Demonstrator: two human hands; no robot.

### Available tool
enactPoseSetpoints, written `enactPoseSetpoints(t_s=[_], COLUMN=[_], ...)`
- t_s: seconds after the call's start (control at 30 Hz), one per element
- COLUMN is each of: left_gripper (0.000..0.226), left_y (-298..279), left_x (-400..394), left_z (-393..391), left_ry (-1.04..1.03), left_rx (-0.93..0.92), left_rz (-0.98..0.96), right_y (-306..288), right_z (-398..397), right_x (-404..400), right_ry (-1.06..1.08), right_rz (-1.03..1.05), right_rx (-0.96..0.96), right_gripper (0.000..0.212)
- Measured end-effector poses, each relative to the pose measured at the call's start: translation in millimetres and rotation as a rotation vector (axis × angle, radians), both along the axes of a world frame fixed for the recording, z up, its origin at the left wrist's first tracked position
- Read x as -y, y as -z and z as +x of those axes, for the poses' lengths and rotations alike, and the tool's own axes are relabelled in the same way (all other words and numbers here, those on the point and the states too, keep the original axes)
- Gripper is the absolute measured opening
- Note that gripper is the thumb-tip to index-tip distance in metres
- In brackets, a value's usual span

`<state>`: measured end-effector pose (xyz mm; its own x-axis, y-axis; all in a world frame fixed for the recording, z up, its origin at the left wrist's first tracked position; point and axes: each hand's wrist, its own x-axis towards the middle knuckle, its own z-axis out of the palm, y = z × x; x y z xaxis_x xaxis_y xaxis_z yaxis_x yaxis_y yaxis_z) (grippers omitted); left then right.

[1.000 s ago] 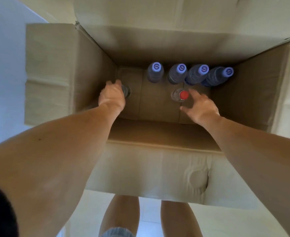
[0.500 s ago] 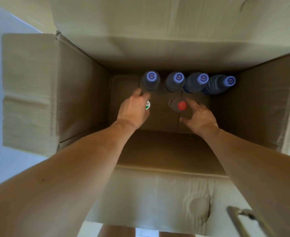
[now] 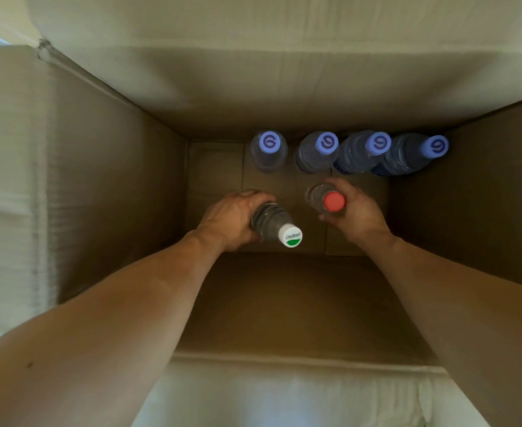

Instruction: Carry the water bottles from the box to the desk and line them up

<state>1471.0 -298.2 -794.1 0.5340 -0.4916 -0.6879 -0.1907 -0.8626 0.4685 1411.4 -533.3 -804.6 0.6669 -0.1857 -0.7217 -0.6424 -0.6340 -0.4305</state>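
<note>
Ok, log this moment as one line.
left hand grips white-capped bottle | right hand grips red-capped bottle | both inside cardboard box

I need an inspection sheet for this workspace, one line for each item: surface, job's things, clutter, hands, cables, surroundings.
Surface: brown floor of the open cardboard box; no desk in view.
Job's things: four clear plastic bottles with purple caps in a row along the far wall; a clear bottle with a white and green cap, tilted; a clear bottle with a red cap.
Clutter: nothing seen.
Hands: left hand grips the white-capped bottle; right hand grips the red-capped bottle.
Cables: nothing seen.
Surroundings: the box's flaps stand open; a pale surface shows at the upper left corner.
</note>
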Motion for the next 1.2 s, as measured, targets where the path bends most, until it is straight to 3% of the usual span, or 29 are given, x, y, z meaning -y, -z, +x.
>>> enactPoseSetpoints(t_s=[0.1, 0.27, 0.43, 0.6, 0.8, 0.93, 1.2], left_gripper=[0.072, 0.070, 0.059, 0.049, 0.035, 0.058, 0.059], left_y=[-5.4, -45.7, -112.6, -196.3, -307.9, -389.7, -530.1], left_x=[4.7, 7.9, 11.6, 32.0, 63.6, 84.8, 102.4], left_z=[0.3, 7.9, 20.1, 28.2, 41.5, 50.8, 47.7], left_ry=[-0.076, -0.371, -0.686, -0.836, -0.843, -0.896, -0.872], left_rx=[-0.017, -0.246, -0.464, -0.582, -0.545, -0.521, -0.581], left_rz=[-0.022, -0.101, -0.249, -0.361, -0.495, -0.514, -0.576], right_y=[-8.5, -52.2, -118.1, -190.2, -301.9, -381.2, -522.6], right_z=[-4.3, -6.3, -3.5, 5.9, 21.3, 30.3, 29.1], right_x=[3.6, 13.5, 14.7, 26.5, 36.0, 41.3, 45.9], right_ry=[0.084, 0.161, 0.424, 0.573, 0.688, 0.768, 0.881], right_rz=[0.086, 0.219, 0.483, 0.698, 0.794, 0.803, 0.860], right_rx=[-0.010, -0.017, -0.074, -0.113, -0.030, 0.012, 0.084], right_gripper=[0.072, 0.059, 0.044, 0.036, 0.052, 0.060, 0.077])
